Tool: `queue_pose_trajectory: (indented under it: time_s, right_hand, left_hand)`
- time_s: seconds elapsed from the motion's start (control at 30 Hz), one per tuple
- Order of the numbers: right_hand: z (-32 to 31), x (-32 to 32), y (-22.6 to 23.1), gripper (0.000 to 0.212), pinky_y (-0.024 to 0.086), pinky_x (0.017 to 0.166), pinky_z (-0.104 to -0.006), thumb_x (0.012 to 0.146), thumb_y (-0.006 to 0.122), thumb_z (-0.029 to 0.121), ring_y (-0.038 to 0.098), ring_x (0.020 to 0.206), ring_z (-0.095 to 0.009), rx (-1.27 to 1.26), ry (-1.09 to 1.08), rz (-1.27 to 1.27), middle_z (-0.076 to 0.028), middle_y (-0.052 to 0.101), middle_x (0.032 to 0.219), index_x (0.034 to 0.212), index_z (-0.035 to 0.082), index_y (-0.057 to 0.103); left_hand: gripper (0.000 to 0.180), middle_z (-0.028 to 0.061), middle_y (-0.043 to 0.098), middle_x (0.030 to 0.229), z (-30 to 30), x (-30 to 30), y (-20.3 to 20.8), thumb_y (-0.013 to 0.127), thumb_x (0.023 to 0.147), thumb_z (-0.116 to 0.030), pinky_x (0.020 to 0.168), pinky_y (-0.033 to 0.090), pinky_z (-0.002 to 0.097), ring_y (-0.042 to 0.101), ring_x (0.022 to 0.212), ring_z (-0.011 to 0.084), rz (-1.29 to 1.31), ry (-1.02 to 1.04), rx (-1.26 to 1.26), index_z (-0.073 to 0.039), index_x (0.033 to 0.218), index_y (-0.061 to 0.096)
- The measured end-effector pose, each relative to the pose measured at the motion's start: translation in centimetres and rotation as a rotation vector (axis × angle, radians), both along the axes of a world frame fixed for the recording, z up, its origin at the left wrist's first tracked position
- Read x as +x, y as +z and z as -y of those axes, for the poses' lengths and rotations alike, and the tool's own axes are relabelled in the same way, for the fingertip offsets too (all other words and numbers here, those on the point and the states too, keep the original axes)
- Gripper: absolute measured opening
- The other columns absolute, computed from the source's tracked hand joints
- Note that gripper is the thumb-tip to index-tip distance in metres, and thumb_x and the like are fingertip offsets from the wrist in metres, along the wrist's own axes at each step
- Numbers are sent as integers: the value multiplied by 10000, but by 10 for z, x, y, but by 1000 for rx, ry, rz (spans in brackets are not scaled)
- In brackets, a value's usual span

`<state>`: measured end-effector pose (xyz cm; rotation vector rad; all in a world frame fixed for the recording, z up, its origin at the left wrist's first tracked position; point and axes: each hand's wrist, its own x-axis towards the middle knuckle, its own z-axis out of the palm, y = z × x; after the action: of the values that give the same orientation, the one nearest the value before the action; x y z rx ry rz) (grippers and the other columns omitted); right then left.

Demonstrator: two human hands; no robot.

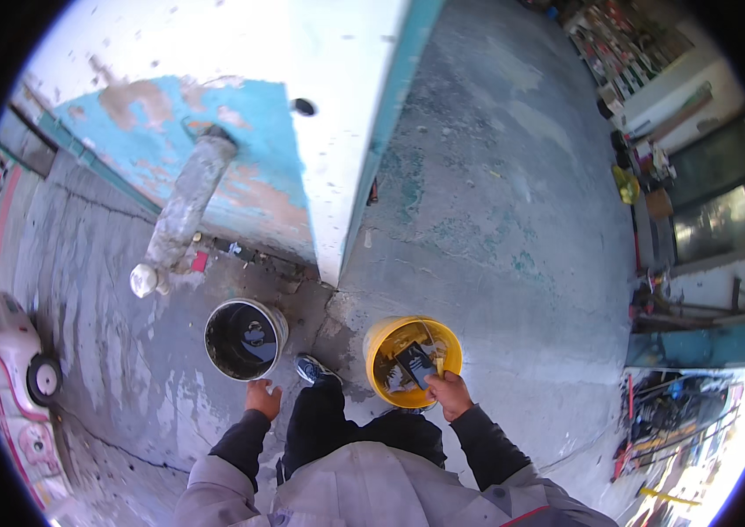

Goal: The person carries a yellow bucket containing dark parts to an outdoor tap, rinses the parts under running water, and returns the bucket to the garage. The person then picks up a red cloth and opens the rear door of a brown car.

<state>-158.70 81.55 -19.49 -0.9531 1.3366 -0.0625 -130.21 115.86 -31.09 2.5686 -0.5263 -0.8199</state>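
Note:
My left hand (pixel 263 399) hangs just on the near side of a dark bucket (pixel 281 330), with loosely curled fingers, the thumb apart and nothing seen in it. Dark, shiny liquid lies in that bucket. On the right, my right hand (pixel 450 394) is closed at the near right rim of a yellow bucket (pixel 374 369). A dark, flat rectangular piece (pixel 414 361) with pale marks reaches from its fingers over the bucket's inside. A short yellowish piece (pixel 439 363) shows just above the fingers; I cannot tell whether it belongs to the dark piece. Pale, patchy residue coats the bucket inside.
A wall corner (pixel 337 176) with peeling turquoise paint stands ahead between the buckets. From it a grey pipe (pixel 188 198) with a white end slants toward the floor. A pink-and-white toy car (pixel 17 369) is at far left; cluttered shelves and tools (pixel 680 417) line the right.

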Motion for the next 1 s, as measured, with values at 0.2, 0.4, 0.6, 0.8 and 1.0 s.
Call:
queue_pose_trajectory:
  time_s: [0.2,0.4,0.6,0.8,1.0]
  right_hand:
    - [29,-162,-6,163,429,465,-317,902,668,139,555,506,-170,-56,-380,83,-71,579,663,861,-16,641]
    - [50,-326,-11,212,419,453,-362,899,658,171,519,461,-220,110,-906,-89,-97,540,607,841,-31,628]
    - [35,-475,-20,202,416,436,-387,897,631,165,510,454,-227,159,-1403,-46,-108,517,620,814,-12,578]
    - [-6,-587,-18,195,381,411,-380,888,623,181,427,442,-193,176,-1872,-47,-72,433,622,843,32,506]
    - [-42,-653,-28,164,384,481,-407,921,595,258,398,476,-200,328,-2207,-138,-53,363,604,895,121,510]
  left_hand:
    - [294,204,707,943,30,-7,39,671,836,-227,823,527,428,665,877,367,226,60,-158,28,983,688]
    - [193,182,724,896,83,-50,44,643,841,-204,791,539,468,700,870,362,706,-977,265,-30,888,711]
    - [176,180,722,909,279,-118,27,638,845,-180,792,540,463,697,876,359,264,-762,241,-27,898,706]
    - [160,178,721,922,493,-231,40,633,849,-156,793,540,458,695,882,356,210,-964,167,-24,908,701]
    - [146,176,719,935,660,-322,15,629,853,-133,794,541,453,692,888,354,270,-1143,235,-21,917,696]
